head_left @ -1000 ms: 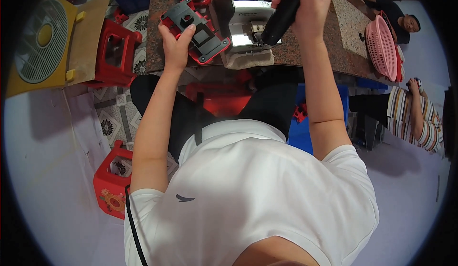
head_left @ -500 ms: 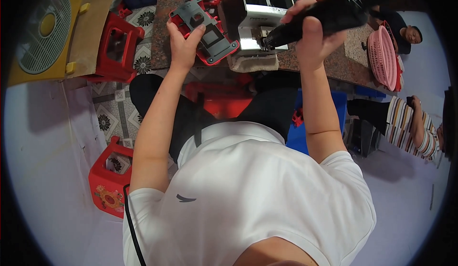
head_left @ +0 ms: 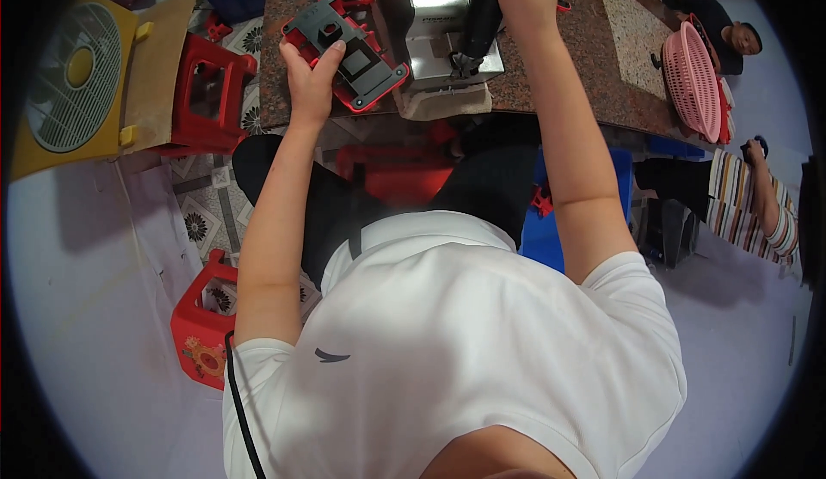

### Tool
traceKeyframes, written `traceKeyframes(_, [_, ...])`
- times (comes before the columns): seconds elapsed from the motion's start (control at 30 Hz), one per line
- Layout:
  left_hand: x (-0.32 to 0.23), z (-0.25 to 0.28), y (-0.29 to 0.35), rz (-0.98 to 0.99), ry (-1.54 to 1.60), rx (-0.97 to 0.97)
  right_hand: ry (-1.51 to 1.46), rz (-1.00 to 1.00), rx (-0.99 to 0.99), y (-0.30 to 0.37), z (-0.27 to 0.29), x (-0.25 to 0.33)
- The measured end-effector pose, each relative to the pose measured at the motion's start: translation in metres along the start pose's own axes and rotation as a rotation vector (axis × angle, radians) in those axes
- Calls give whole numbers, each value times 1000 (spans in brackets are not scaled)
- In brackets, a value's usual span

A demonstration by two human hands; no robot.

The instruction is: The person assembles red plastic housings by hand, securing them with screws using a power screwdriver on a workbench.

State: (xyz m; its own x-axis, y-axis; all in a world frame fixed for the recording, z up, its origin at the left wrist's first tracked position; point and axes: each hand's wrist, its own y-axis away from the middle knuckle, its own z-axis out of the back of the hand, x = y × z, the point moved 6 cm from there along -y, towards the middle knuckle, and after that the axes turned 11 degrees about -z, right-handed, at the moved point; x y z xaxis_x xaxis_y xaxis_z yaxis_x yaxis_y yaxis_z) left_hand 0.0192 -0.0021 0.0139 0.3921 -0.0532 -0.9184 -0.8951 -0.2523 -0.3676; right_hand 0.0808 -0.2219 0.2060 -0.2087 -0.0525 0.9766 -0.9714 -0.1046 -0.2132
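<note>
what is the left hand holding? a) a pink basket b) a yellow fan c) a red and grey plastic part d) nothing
c, the left hand grips the near edge of the red and grey plastic part over the stone-topped table.

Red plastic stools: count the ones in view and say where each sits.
3. One red stool stands at the left beside the stone table; one lies on the floor by the person's left elbow; one is under the table, partly hidden. More may be hidden.
</note>
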Motion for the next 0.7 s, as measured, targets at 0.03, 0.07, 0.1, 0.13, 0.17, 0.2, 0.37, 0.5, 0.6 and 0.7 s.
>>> traceKeyframes(0.03, [-3, 0, 0, -2, -6, -10, 13, -84, -19, -3, -1, 1])
traceKeyframes(0.07, [-5, -1, -1, -4, -10, -13, 26, -167, -36, -5, -3, 4])
traceKeyframes(0.1, [-7, -2, -2, -4, -11, -14, 23, -159, -34, -5, -5, 12])
traceKeyframes(0.13, [-10, -1, -2, -3, -15, -20, 19, -153, -27, -3, -8, 21])
traceKeyframes(0.17, [-9, -1, -2, -9, 10, -22, 36, -138, -75, -1, -11, 29])
traceKeyframes(0.2, [-10, -2, 0, -16, 25, -19, -63, -94, 0, 0, -20, 34])
traceKeyframes(0.37, [-18, -4, 2, -55, 11, -17, -106, 188, 123, 3, -63, 58])
traceKeyframes(0.5, [-15, 0, 0, -64, 42, -20, 110, 231, 113, 32, -55, 53])
traceKeyframes(0.6, [-10, -1, 1, 9, 76, -24, 123, 327, 15, 47, -27, 37])
traceKeyframes(0.7, [-8, -5, -1, 13, 58, -21, 119, 403, -20, 59, 4, 16])
